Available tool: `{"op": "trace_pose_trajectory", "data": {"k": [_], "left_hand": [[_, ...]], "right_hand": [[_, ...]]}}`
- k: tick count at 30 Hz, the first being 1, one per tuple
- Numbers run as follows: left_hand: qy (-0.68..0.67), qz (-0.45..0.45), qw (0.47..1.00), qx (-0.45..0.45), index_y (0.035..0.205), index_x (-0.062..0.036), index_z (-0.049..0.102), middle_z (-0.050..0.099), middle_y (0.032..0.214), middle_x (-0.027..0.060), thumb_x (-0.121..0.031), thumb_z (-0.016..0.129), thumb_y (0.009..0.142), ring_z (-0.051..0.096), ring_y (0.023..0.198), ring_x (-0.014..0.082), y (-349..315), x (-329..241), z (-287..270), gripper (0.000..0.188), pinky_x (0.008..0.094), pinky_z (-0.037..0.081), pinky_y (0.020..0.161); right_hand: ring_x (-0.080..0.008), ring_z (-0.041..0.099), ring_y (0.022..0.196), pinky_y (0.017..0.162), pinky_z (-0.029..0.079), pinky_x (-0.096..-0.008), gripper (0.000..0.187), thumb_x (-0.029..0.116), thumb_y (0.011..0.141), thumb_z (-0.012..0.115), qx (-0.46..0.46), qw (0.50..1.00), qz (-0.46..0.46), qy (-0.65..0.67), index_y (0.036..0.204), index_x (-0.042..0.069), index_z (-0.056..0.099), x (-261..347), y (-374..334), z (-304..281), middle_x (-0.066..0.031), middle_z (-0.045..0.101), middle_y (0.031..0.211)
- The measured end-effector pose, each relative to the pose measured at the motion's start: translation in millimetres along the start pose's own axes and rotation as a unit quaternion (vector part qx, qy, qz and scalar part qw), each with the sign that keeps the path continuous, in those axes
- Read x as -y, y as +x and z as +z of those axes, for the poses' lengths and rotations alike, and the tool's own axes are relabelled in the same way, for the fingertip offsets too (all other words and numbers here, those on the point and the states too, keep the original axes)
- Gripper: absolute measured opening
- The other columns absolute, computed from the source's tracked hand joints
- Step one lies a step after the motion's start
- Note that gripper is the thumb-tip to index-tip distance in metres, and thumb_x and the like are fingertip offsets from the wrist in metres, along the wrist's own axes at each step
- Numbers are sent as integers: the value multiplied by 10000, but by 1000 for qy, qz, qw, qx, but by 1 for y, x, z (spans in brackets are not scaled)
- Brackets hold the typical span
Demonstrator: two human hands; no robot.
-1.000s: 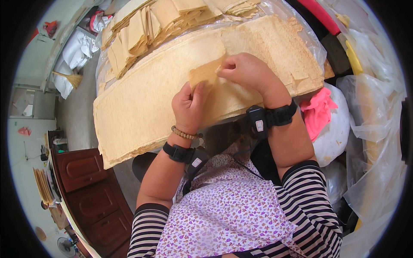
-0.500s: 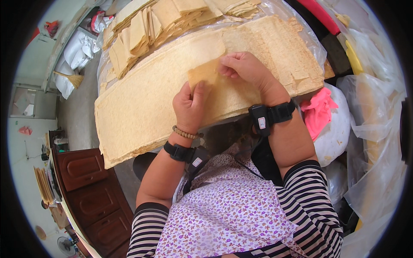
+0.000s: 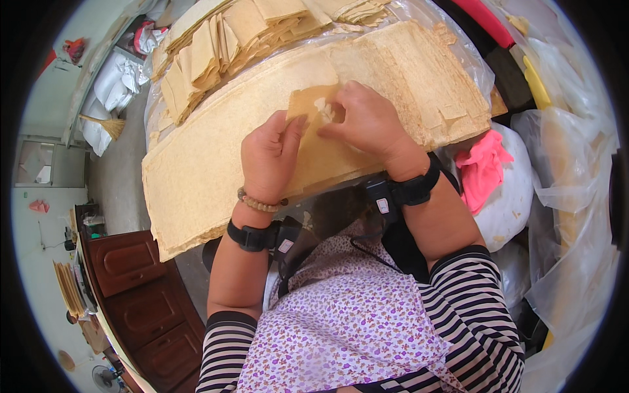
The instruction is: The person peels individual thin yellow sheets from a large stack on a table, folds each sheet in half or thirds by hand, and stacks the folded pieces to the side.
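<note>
A thin tan sheet (image 3: 313, 105) is lifted off a broad stack of pale yellow sheets (image 3: 216, 164) in front of me. My left hand (image 3: 268, 154) pinches the sheet's left edge with thumb and fingers. My right hand (image 3: 370, 121) grips its right side near a small white patch. Both wrists wear black bands; a bead bracelet circles the left one. The sheet's lower part is hidden behind my hands.
Folded bundles of the same sheets (image 3: 216, 46) lie piled behind the stack. Clear plastic bags (image 3: 570, 196) and a pink cloth (image 3: 485, 167) crowd the right. A brown wooden cabinet (image 3: 137, 288) stands lower left, and white sacks (image 3: 108, 98) sit on the floor at left.
Both hands shifted slightly on the tan sheet; the right hand's fingers have curled closer to its top edge. The stack has not moved.
</note>
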State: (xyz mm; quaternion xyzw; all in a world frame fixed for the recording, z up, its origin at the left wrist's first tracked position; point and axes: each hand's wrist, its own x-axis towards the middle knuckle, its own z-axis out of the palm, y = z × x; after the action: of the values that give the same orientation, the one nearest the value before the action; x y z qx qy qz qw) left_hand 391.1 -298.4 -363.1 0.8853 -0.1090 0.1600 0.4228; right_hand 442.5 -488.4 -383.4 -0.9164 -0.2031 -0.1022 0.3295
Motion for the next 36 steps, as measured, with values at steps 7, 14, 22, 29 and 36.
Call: {"op": "trace_pose_trajectory", "data": {"k": [7,14,22,29,36], "left_hand": [[32,-36,997,-66,985,13,700,752,840,91,-107,639,985,672,737,87,-16,8,12,134,237,506,650],[33,-19,995,-90,989,20,691,750,850,81,-120,615,1004,651,720,88,-15,2,9,160,241,507,648],[-45,-40,985,-163,1013,13,686,714,827,47,-136,614,1009,583,697,66,-12,16,-12,166,241,464,615],[67,50,978,-192,960,2,679,656,719,59,-133,628,998,547,622,91,-17,7,-18,149,261,446,572],[204,113,959,-160,917,-5,676,630,694,90,-134,641,986,547,593,117,-15,-2,-24,150,285,440,550]], "right_hand": [[-323,625,815,724,511,-416,271,300,715,795,-88,995,-19,46,805,58,712,-5,7,27,-113,629,811],[-336,618,790,821,483,-452,191,238,764,741,-114,993,-11,-6,762,52,697,4,13,44,-123,630,796],[-320,516,1232,1042,390,-444,361,384,856,676,-131,976,-127,-118,1109,133,732,2,10,56,-118,620,1245],[-312,442,1326,1051,378,-494,535,570,914,560,34,971,-57,-230,1246,168,680,23,26,39,-76,573,1365],[-331,550,1197,857,539,-373,570,565,929,521,15,962,1,-271,1258,123,663,3,73,47,-130,552,1430]]}}
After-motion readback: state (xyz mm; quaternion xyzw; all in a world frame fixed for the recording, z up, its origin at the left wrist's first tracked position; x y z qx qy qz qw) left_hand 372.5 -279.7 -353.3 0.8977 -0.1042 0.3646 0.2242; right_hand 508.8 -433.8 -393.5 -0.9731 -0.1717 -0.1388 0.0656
